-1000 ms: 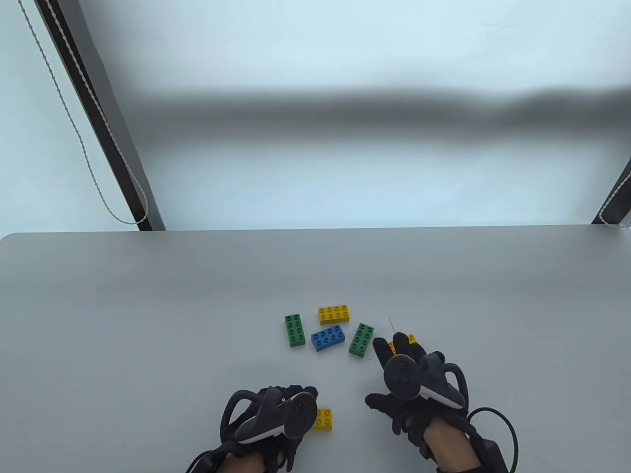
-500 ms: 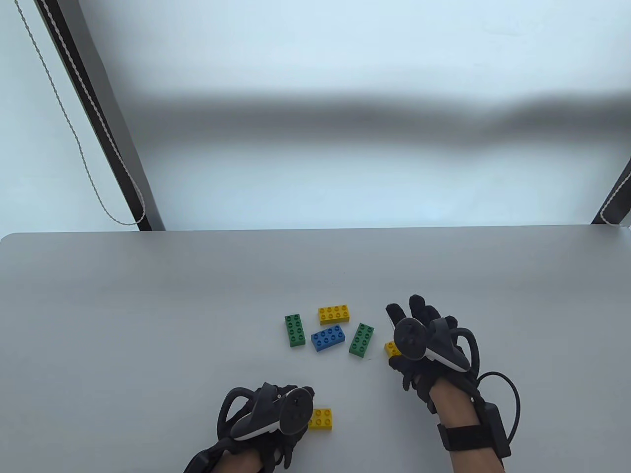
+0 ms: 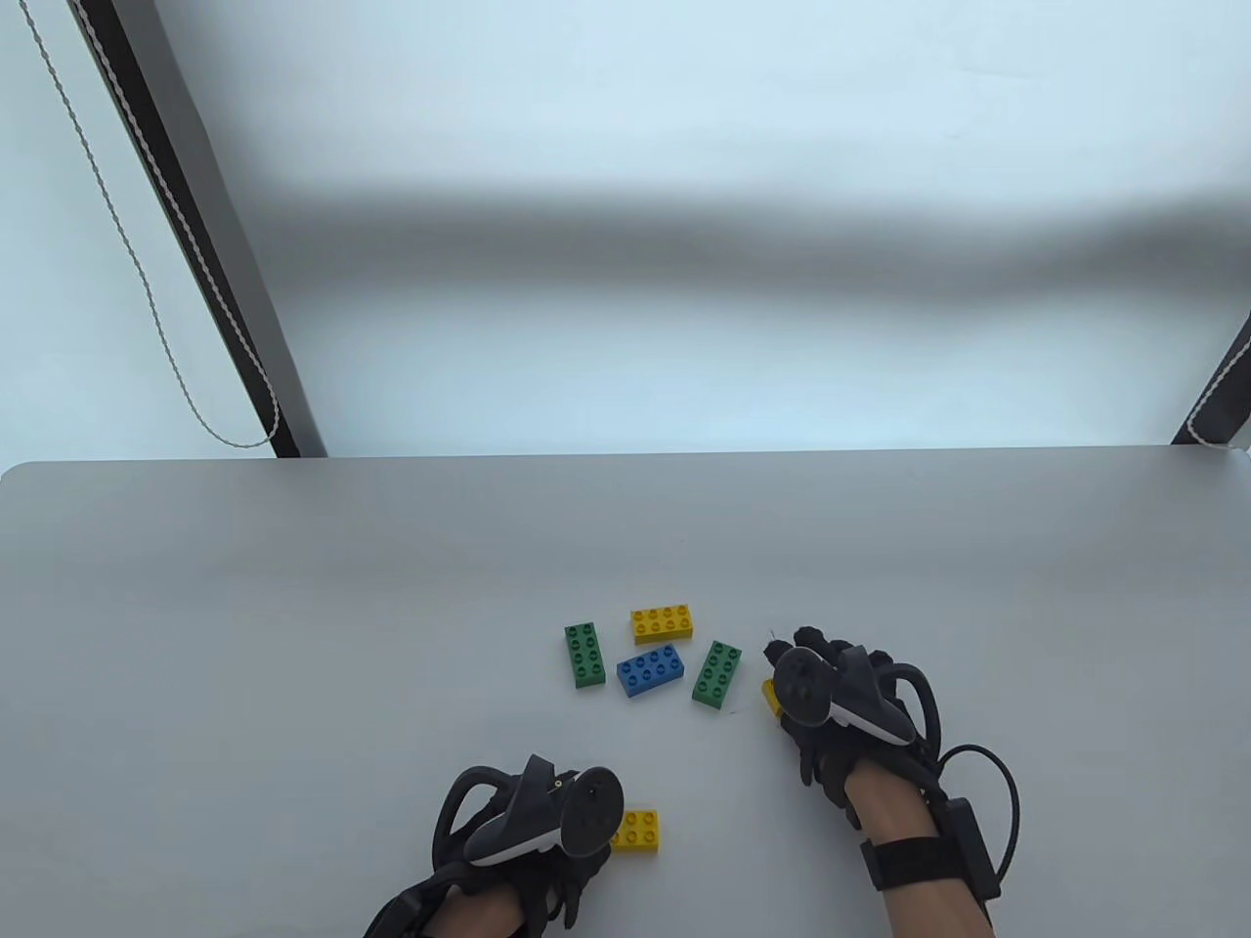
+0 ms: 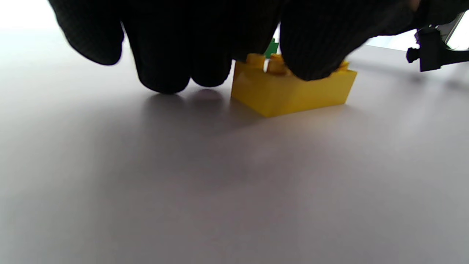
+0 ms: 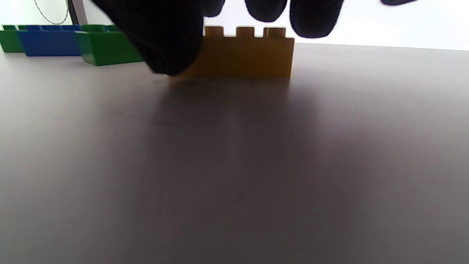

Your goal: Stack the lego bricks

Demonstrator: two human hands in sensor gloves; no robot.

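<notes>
Tabletop [image 3: 293, 606], grey: six bricks, none stacked.

- Green brick [image 3: 584, 656], leftmost of the central cluster, lying lengthwise away from the viewer.
- Long yellow brick [image 3: 664, 622], farthest back.
- Blue brick [image 3: 651, 670], between the two greens.
- Second green brick [image 3: 716, 673], angled, right of the blue.
- Yellow brick [image 5: 249, 55], right of the cluster, flat on the tabletop; right hand [image 3: 831, 699] curled over it, thumb at its near side and fingers [image 5: 311, 18] above its studs. Firm grip: cannot tell.
- Small yellow brick [image 3: 639, 831], near edge, apart from the cluster; left hand [image 3: 528, 831] beside it, one fingertip [image 4: 315, 47] resting on its studs, other fingers bent to the tabletop.
</notes>
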